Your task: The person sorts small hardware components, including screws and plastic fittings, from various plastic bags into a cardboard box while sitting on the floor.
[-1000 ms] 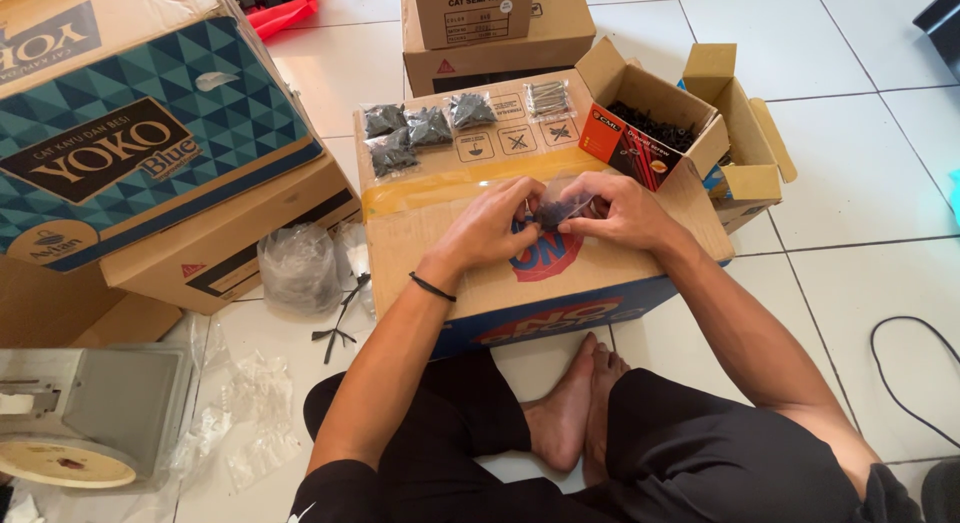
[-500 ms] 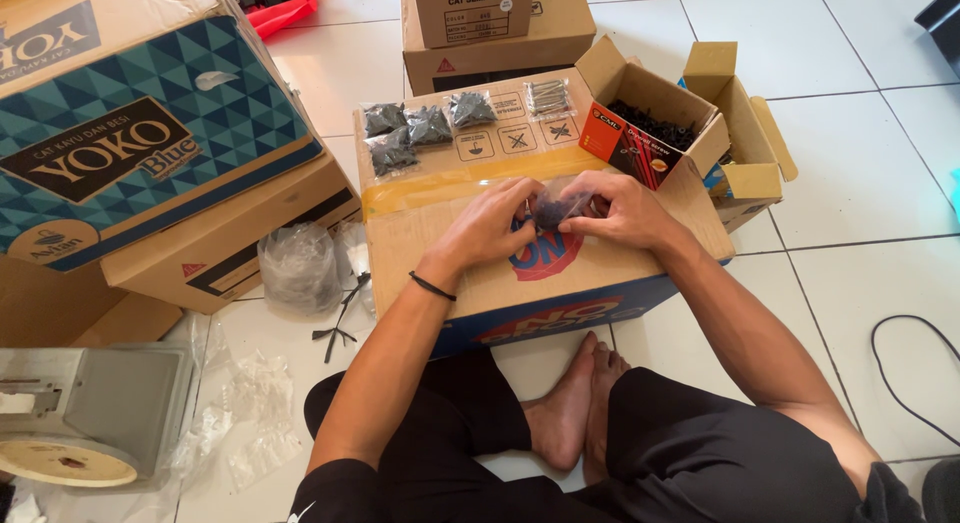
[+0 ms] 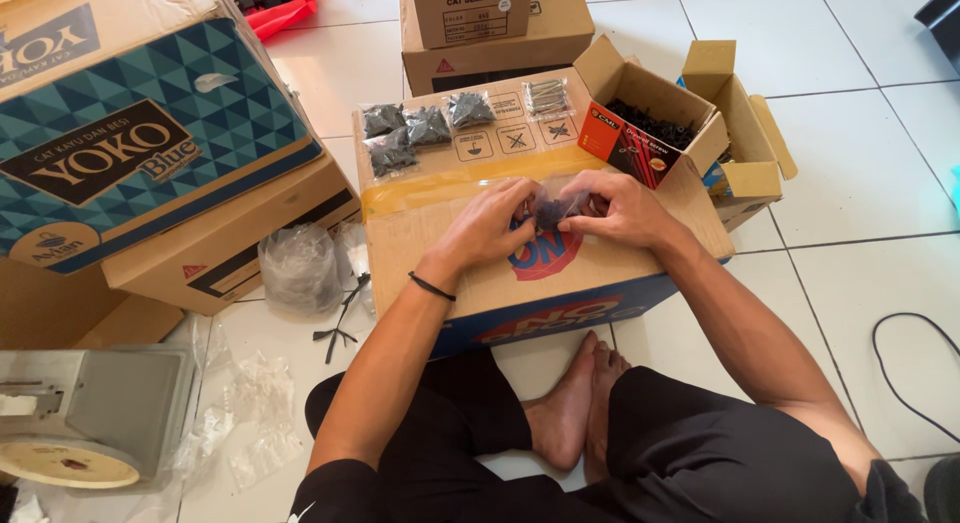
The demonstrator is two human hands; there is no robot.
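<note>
Pinching a small clear bag of dark screws (image 3: 549,211) between left hand (image 3: 492,226) and right hand (image 3: 618,211) atop the cardboard box surface (image 3: 450,253), seemingly sealing it, needing firm pressure next, finished packets (image 3: 415,131) at eleven o'clock, open screw box (image 3: 650,123) at one.

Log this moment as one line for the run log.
left hand: pinching small clear bag of dark screws | right hand: pinching same bag | surface: cardboard box | nearby: four filled bags, open screw box
</note>
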